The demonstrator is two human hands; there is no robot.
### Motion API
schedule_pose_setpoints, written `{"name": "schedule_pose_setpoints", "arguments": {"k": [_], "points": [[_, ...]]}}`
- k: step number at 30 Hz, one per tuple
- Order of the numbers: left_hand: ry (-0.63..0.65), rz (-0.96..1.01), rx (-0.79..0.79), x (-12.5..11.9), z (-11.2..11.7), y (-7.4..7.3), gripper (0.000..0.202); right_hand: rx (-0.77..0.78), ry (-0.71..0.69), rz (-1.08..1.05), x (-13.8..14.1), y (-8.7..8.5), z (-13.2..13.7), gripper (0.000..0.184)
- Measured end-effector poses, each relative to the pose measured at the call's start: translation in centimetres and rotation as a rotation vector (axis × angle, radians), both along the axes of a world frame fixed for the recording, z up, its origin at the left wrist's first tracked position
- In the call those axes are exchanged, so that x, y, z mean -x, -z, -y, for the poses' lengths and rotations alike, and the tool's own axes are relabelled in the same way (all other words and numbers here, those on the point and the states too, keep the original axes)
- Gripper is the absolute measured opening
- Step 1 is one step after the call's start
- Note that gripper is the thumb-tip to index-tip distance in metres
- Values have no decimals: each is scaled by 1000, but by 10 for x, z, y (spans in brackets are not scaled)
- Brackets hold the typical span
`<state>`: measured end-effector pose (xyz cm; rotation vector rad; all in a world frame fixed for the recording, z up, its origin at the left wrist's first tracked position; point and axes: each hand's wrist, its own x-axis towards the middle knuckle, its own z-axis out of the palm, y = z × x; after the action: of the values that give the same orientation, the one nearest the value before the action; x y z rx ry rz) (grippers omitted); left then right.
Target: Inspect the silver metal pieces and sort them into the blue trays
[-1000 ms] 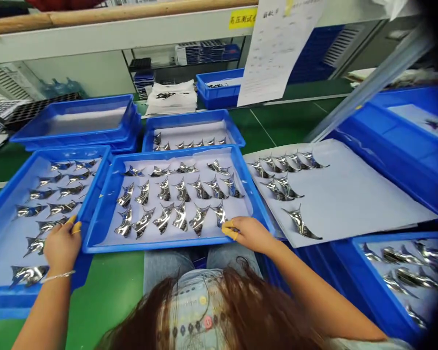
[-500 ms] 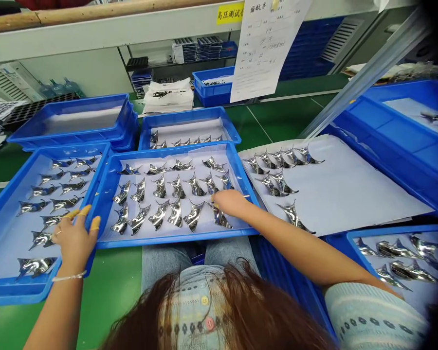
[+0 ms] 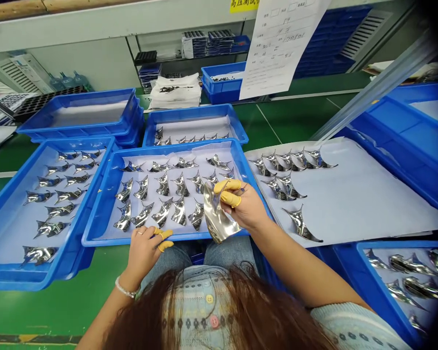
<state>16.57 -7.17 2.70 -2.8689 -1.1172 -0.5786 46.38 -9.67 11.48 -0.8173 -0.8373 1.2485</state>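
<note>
Work surface: a green bench carries several blue trays and one loose sheet.
White sheet: lies to the right of the centre tray and bears polished metal parts in two short rows, with one more part nearer the person.
Centre tray: blue, lined in white, directly in front of the person. It holds rows of wing-shaped metal parts lying apart from one another.
Left tray: blue, just beside the centre tray, with similar parts in rows.
Far tray: sits behind the centre tray, with one line of parts along its near edge.
Printed form: hangs above the far end of the bench.
Right hand: raised over the right end of the centre tray, thumb and fingers closed on the held part.
Left hand: lies on the front rim of the centre tray. Whether its fingers clasp the rim cannot be told.
Held part: a shiny curved metal piece, lifted clear of the tray liner and tilted, pinched at its upper right edge.
Finger cots: yellow, on the fingertips of both hands.
Bracelet: thin, on the left wrist.
</note>
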Motion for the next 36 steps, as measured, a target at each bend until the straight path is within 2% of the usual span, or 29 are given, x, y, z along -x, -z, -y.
{"name": "schedule_pose_setpoints", "arguments": {"k": [2, 4, 7, 10, 12, 15, 19, 22, 25, 29, 32, 36], "points": [[5, 61, 182, -9, -1, -12, 50, -13, -12, -61, 9, -8, 1, 34], [47, 186, 428, -22, -1, -31, 55, -23, -7, -83, 15, -13, 0, 33], [182, 492, 796, -45, 3, -66, 61, -55, 27, -88, 21, -14, -2, 33], [263, 741, 1094, -66, 10, -95, 55, -98, 83, -59, 25, -12, -3, 33], [272, 836, 1252, -76, 13, -104, 44, -120, 128, -22, 26, -11, -1, 31], [261, 962, 1402, -82, 15, -105, 35, -110, 195, 44, 25, -12, 5, 30], [267, 1077, 1479, -81, 13, -101, 34, -36, 195, 23, 25, -15, 17, 32], [283, 1089, 1482, -80, 11, -101, 30, 45, 64, -36, 27, -18, 25, 29], [245, 1070, 1449, -81, 10, -106, 36, 83, -69, -75, 29, -22, 33, 39], [205, 1038, 1403, -84, 9, -115, 39, 94, -88, -105, 30, -26, 38, 45], [223, 1058, 1357, -85, 11, -121, 34, 121, -124, -189, 30, -23, 37, 42], [269, 1051, 1318, -86, 13, -122, 30, 119, -243, -348, 33, -13, 33, 40]]}}
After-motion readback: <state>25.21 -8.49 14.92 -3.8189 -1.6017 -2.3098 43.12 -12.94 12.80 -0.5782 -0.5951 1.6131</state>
